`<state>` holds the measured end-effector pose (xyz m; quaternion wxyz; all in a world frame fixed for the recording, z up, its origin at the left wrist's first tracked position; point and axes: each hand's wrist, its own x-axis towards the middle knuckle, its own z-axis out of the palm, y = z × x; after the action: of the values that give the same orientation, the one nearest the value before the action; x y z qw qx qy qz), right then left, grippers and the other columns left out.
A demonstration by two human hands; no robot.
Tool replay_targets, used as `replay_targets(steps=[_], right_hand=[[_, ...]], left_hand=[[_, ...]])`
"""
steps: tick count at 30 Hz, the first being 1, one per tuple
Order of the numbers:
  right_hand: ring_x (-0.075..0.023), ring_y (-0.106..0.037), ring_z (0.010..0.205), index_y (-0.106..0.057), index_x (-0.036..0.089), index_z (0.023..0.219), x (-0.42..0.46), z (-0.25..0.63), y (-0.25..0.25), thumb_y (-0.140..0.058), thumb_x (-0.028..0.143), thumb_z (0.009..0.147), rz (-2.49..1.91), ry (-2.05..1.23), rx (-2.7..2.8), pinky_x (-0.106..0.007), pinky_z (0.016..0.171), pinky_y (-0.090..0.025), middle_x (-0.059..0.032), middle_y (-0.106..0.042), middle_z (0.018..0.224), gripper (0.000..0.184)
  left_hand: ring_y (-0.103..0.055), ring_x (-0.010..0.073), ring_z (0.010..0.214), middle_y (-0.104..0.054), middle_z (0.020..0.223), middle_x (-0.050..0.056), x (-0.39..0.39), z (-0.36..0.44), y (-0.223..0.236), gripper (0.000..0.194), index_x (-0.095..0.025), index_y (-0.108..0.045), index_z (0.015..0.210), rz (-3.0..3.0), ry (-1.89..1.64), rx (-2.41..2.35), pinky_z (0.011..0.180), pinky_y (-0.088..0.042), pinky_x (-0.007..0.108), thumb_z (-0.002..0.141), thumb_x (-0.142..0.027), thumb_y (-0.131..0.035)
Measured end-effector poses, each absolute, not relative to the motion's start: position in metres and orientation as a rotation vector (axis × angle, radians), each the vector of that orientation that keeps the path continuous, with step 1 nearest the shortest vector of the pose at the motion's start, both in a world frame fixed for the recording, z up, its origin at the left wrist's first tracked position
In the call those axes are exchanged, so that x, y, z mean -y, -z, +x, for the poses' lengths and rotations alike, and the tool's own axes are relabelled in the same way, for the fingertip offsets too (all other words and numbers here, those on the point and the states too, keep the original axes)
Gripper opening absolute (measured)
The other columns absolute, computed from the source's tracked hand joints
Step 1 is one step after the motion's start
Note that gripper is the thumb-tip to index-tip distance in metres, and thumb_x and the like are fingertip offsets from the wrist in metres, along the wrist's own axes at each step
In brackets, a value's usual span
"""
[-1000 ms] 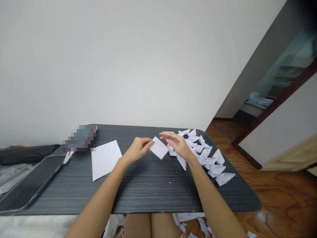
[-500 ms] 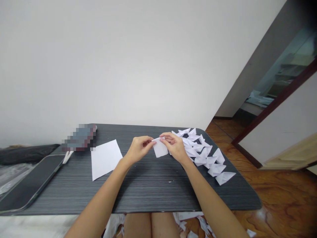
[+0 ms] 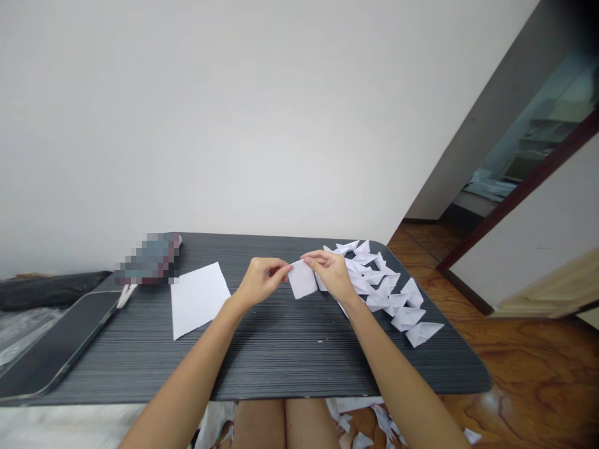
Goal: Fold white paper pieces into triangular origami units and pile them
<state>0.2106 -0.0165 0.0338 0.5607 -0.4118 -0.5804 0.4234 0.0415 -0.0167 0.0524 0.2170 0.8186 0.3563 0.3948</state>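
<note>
Between my two hands, above the dark table (image 3: 281, 362), is a small white piece of paper (image 3: 303, 284), roughly square and hanging downward. My left hand (image 3: 264, 279) pinches its upper left corner between thumb and fingers. At the upper right corner, my right hand (image 3: 330, 271) grips the same paper, thumb in front. Just beyond my right hand lie several folded white paper pieces (image 3: 388, 296), pointed and spread in a loose heap. To the left of my left forearm a larger white paper sheet (image 3: 196, 302) rests flat on the table.
A blurred-out dark object (image 3: 150, 259) lies at the table's back left, beside a dark flat panel (image 3: 60, 349). White paper scraps (image 3: 362, 441) lie on the floor below the front edge. A white wall (image 3: 281, 125) rises behind the table.
The small paper has turned slightly, so more of its front face shows between my hands. My right hand's fingers have shifted a little along its top edge.
</note>
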Motion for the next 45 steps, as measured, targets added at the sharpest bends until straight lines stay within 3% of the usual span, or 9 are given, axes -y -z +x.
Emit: replay_targets(steps=[4, 13, 17, 22, 30, 37, 40, 42, 45], right_hand=[[-0.013, -0.055, 0.052, -0.062, 0.013, 0.067, 0.012, 0.211, -0.029, -0.061, 0.035, 0.065, -0.992, -1.003, 1.332, -0.024, 0.05, -0.042, -0.0033, -0.063, 0.059, 0.022], [-0.0145, -0.057, 0.057, -0.065, 0.012, 0.068, 0.015, 0.212, -0.034, -0.061, 0.038, 0.063, -1.046, -1.11, 1.412, -0.025, 0.053, -0.042, -0.0048, -0.065, 0.064, 0.027], [-0.0128, -0.053, 0.052, -0.065, 0.012, 0.067, 0.021, 0.207, -0.035, -0.057, 0.036, 0.067, -1.103, -1.04, 1.524, -0.023, 0.046, -0.037, -0.0031, -0.063, 0.061, 0.025], [-0.0099, -0.048, 0.049, -0.062, 0.012, 0.062, 0.027, 0.195, -0.029, -0.051, 0.036, 0.073, -1.058, -0.916, 1.769, -0.02, 0.043, -0.032, -0.0005, -0.057, 0.054, 0.028], [-0.0086, -0.052, 0.041, -0.057, 0.012, 0.064, 0.025, 0.199, -0.032, -0.048, 0.036, 0.076, -1.015, -1.163, 1.767, -0.02, 0.042, -0.038, -0.0015, -0.059, 0.052, 0.028], [-0.0096, -0.055, 0.043, -0.054, 0.012, 0.064, 0.016, 0.211, -0.033, -0.049, 0.044, 0.074, -1.046, -1.17, 1.605, -0.021, 0.045, -0.041, -0.0032, -0.061, 0.053, 0.034], [-0.0119, -0.06, 0.056, -0.055, 0.014, 0.079, 0.015, 0.204, -0.03, -0.05, 0.045, 0.073, -0.976, -1.195, 1.525, -0.023, 0.051, -0.044, -0.0037, -0.064, 0.066, 0.032], [-0.013, -0.059, 0.057, -0.055, 0.015, 0.077, 0.016, 0.199, -0.029, -0.055, 0.044, 0.07, -0.958, -1.204, 1.527, -0.023, 0.052, -0.044, -0.0022, -0.063, 0.063, 0.031], [-0.0133, -0.056, 0.05, -0.054, 0.015, 0.07, 0.016, 0.198, -0.028, -0.053, 0.048, 0.071, -0.966, -1.199, 1.461, -0.024, 0.048, -0.043, -0.0006, -0.059, 0.052, 0.033]], left_hand=[[-0.043, 0.0055, 0.037, -0.053, 0.045, -0.002, 0.017, 0.041, -0.05, 0.034, -0.013, -0.055, 0.053, 2.173, -1.019, -0.954, 0.045, -0.035, 0.018, 0.08, -0.03, -0.044], [-0.041, 0.0055, 0.035, -0.051, 0.045, -0.001, 0.011, 0.037, -0.047, 0.03, -0.013, -0.051, 0.054, 1.85, -1.067, -0.937, 0.038, -0.033, 0.018, 0.077, -0.033, -0.047], [-0.037, 0.0049, 0.036, -0.044, 0.039, -0.004, 0.009, 0.033, -0.049, 0.03, -0.012, -0.05, 0.05, 1.971, -0.968, -0.988, 0.039, -0.03, 0.017, 0.074, -0.029, -0.047], [-0.038, 0.0059, 0.045, -0.048, 0.047, -0.003, 0.008, 0.036, -0.046, 0.028, -0.012, -0.058, 0.058, 2.289, -0.93, -0.983, 0.044, -0.029, 0.018, 0.077, -0.03, -0.045], [-0.03, 0.006, 0.041, -0.034, 0.041, -0.004, 0.001, 0.035, -0.036, 0.036, -0.014, -0.046, 0.048, 2.176, -1.322, -1.3, 0.041, -0.022, 0.02, 0.079, -0.032, -0.041], [-0.029, 0.007, 0.041, -0.029, 0.041, -0.004, -0.006, 0.029, -0.033, 0.037, -0.017, -0.034, 0.047, 1.884, -1.643, -1.466, 0.04, -0.022, 0.021, 0.081, -0.033, -0.039], [-0.032, 0.0064, 0.039, -0.033, 0.041, -0.005, -0.002, 0.034, -0.031, 0.036, -0.017, -0.038, 0.051, 1.851, -1.613, -1.395, 0.038, -0.023, 0.02, 0.082, -0.035, -0.038], [-0.036, 0.006, 0.035, -0.037, 0.04, -0.005, 0.001, 0.04, -0.03, 0.034, -0.016, -0.045, 0.058, 1.826, -1.478, -1.244, 0.036, -0.024, 0.019, 0.083, -0.038, -0.036], [-0.049, 0.0091, 0.036, -0.049, 0.045, -0.003, 0.005, 0.045, -0.032, 0.035, -0.013, -0.051, 0.084, 1.707, -1.267, -0.916, 0.036, -0.031, 0.019, 0.084, -0.042, -0.033]])
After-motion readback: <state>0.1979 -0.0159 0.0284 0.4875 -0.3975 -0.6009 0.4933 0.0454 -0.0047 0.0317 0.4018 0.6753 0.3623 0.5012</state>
